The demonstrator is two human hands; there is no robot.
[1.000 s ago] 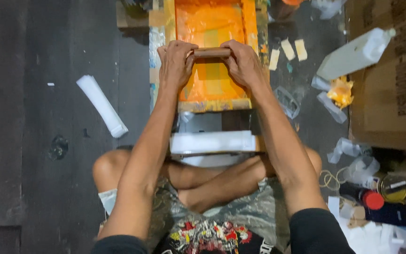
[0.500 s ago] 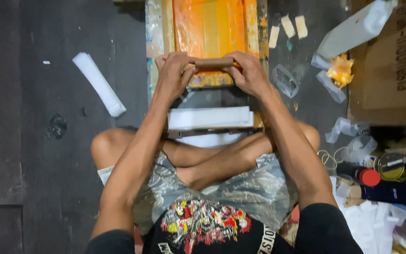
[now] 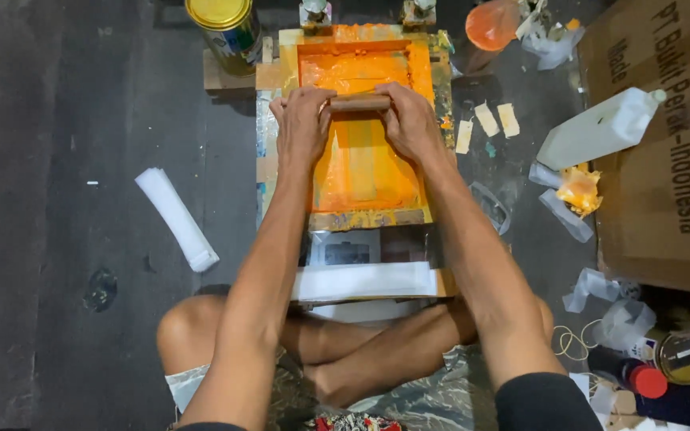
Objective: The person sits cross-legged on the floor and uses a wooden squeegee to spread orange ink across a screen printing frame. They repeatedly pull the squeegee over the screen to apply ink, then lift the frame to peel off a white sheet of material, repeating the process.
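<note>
The person sits cross-legged on the dark floor (image 3: pixel 57 120), with a screen frame (image 3: pixel 361 120) in front of the knees; the mesh inside the frame is covered with orange ink. Both hands are on a wooden squeegee (image 3: pixel 359 102), which lies across the screen in its far half; the left hand (image 3: pixel 303 124) is closed around its left end, and the right hand (image 3: pixel 410 120) is closed around its right end; the fingers wrap over the handle, so only the middle part of the wood shows between them. The blade under the handle I cannot see clearly.

Nearer to the person, just before the frame, a white stack of sheets (image 3: pixel 365 281) rests on the base, above the crossed legs.

On the floor to the left lies a white roll (image 3: pixel 177 217), well apart from the frame; at the far left corner of the frame stands a tin can (image 3: pixel 227 28) with a yellow lid. To the right, a white bottle (image 3: pixel 600 128) lies tilted against a cardboard box (image 3: pixel 664 183); near it is a crumpled orange-stained rag (image 3: pixel 578 190); some small tape pieces (image 3: pixel 486 120) are stuck on the floor between the frame and the bottle. At the far right, an orange-stained round container (image 3: pixel 493 24) lies beside the frame. At the near right corner there are a red cap (image 3: pixel 647 381) and a small round tin (image 3: pixel 682 357).
</note>
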